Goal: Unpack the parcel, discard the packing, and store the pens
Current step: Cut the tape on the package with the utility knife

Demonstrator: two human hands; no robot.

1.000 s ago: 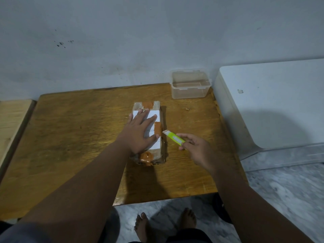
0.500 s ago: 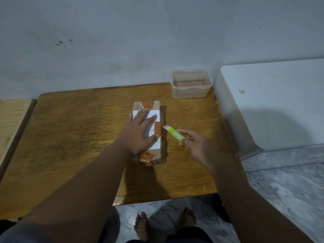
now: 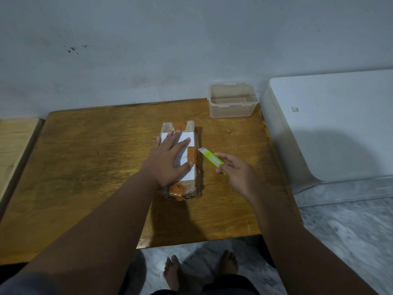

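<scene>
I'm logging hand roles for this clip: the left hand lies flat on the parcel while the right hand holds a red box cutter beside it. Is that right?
Not quite. The head view shows the box cutter is lime green, not red. The rest stands: the left hand lies flat on the parcel, and the right hand holds the cutter beside it.

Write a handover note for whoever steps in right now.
Left hand: open, flat on the parcel, pinning it to the table.
Right hand: holding the green cutter, tip at the parcel's right edge by the orange tape.
Clear tub: open, far right corner, looks empty.
Done: nothing unpacked; parcel looks sealed.
Left: cut tape, open, bin the packing, store pens.
</scene>
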